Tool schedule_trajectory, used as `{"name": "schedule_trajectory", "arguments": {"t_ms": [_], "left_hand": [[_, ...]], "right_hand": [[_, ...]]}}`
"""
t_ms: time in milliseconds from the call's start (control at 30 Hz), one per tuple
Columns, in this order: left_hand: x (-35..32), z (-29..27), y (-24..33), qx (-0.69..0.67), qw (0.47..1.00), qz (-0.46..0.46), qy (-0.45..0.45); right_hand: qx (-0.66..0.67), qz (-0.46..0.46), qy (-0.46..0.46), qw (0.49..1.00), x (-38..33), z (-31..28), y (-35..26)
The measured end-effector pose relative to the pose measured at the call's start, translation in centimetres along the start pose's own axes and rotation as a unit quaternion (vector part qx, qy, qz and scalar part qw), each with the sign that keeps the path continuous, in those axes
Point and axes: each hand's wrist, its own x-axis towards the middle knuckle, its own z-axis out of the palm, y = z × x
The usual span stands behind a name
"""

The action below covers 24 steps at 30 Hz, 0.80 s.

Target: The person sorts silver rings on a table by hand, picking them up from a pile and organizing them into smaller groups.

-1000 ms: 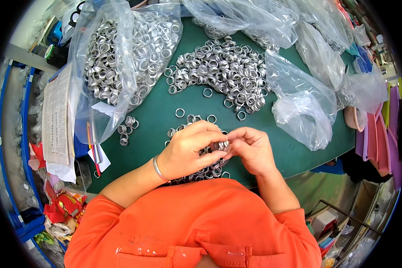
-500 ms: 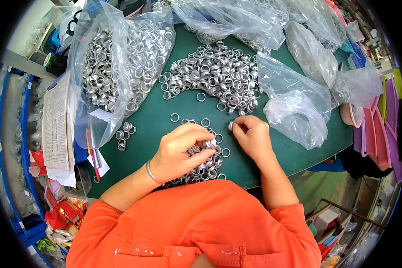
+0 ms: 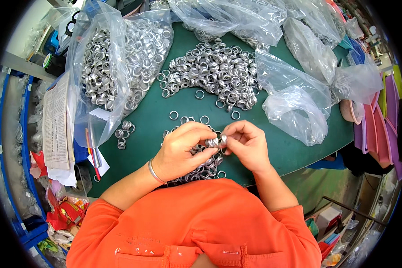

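My left hand (image 3: 183,145) is closed, pinching a short stack of silver metal rings (image 3: 212,142) between thumb and fingertips. From the other side my right hand (image 3: 248,145) pinches a metal ring (image 3: 224,140) and has it right up against that stack. Whether the two touch is too small to tell. Beneath and in front of my hands lies a loose heap of similar rings (image 3: 205,170), partly covered by the left hand. Single rings lie beyond my fingers, one ring (image 3: 235,115) just past the right hand.
A large ring pile (image 3: 214,71) spreads over the green table (image 3: 156,129). Left of it stands a clear bag of rings (image 3: 107,67), with a small ring cluster (image 3: 125,133) below. An open plastic bag (image 3: 295,111) lies at right; papers (image 3: 56,125) hang at the left edge.
My right hand has moved left and nearer to me, carrying a ring to the stack in my left hand. A ring shows on the table near where it was. The left hand has hardly moved.
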Motion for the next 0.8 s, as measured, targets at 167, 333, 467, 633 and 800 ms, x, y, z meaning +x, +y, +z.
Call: {"name": "schedule_trajectory", "arguments": {"t_ms": [167,333,467,633,800], "left_hand": [[-0.1,0.0,0.2,-0.011,1.0,-0.008,0.0],[0.0,0.1,0.4,-0.046,0.999,-0.003,-0.015],[-0.5,0.4,0.4,-0.15,0.984,-0.086,-0.032],[-1.1,0.5,0.1,-0.211,0.956,-0.187,-0.075],[-0.7,-1.1,-0.1,-0.161,0.959,-0.216,-0.087]], "right_hand": [[-0.338,-0.336,0.018,0.879,0.2,0.2,-0.1],[-0.258,-0.385,0.098,0.881,-0.5,1.5,0.7],[-0.315,-0.441,0.067,0.837,-0.8,1.5,0.1],[-0.334,-0.427,-0.005,0.84,-1.5,1.4,0.0],[-0.466,-0.299,0.11,0.826,1.2,-1.4,0.2]]}}
